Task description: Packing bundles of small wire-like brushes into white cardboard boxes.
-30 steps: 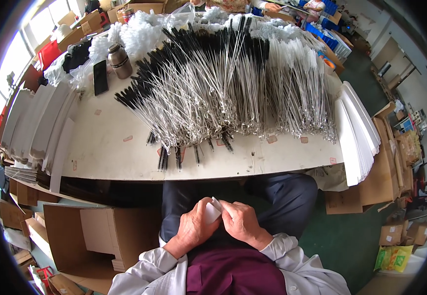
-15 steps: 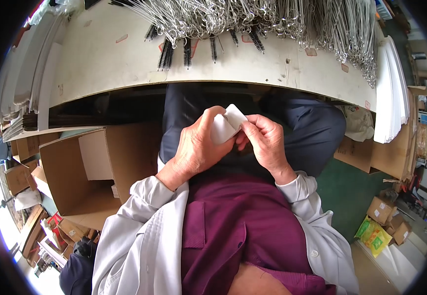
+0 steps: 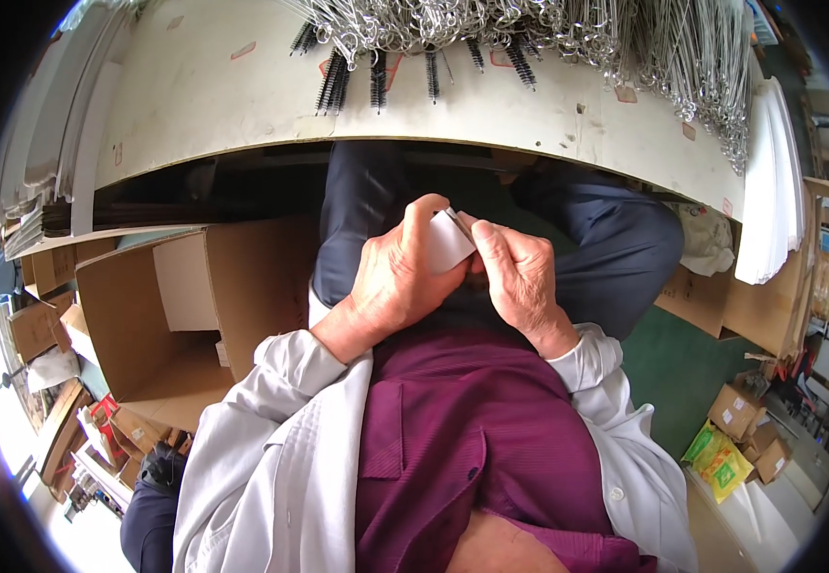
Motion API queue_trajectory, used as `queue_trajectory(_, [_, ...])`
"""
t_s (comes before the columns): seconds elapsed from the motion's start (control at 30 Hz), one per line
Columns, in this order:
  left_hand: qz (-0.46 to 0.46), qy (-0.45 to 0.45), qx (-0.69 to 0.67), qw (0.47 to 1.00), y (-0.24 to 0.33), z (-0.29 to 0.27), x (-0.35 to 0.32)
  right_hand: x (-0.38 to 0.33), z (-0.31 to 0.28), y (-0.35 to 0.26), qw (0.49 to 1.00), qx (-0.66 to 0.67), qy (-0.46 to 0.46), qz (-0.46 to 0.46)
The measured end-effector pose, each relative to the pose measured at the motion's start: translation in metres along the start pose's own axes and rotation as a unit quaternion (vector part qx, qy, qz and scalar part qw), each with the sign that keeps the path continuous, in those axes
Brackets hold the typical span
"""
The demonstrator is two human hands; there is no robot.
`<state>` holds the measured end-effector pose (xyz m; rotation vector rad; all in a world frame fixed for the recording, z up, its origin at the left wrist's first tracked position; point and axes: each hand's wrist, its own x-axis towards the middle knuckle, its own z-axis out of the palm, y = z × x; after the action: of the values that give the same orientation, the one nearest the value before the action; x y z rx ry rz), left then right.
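Note:
Above my lap, a small white cardboard box (image 3: 447, 243) is gripped between my two hands. My left hand (image 3: 393, 275) wraps around its left side, with the thumb up along the far end. At the box's right end, my right hand (image 3: 521, 285) pinches the edge with thumb and fingers, where a narrow flap (image 3: 459, 223) shows edge-on. The underside of the box and the fingers beneath it are hidden.
A pale worktable (image 3: 271, 105) spans the far side, bearing a heap of wire brushes (image 3: 529, 29) with looped ends and black bristles. White card stacks (image 3: 773, 181) stand at its right. An open brown carton (image 3: 152, 325) sits at my left.
The box's flap stood up as a broad white panel; now it is turned to a thin edge under my right thumb. My view has shifted slightly.

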<state>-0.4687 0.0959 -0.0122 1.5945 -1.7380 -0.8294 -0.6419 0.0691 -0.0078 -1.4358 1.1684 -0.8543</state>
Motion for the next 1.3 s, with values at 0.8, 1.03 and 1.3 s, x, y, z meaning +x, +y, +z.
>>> queue_trajectory(0.8, [0.038,0.057,0.08,0.994,-0.011,0.017,-0.007,0.003,0.022,0.024,0.996,-0.028,0.063,-0.05])
queue_trajectory(1.03, [-0.02,0.009,0.07,0.997,-0.009,0.015,-0.009,0.005,0.012,0.019,0.983,0.125,0.024,0.133])
queue_trajectory(1.3, [-0.028,-0.002,0.077,0.997,-0.01,0.016,-0.01,0.007,0.011,0.018,0.979,0.131,0.031,0.151])
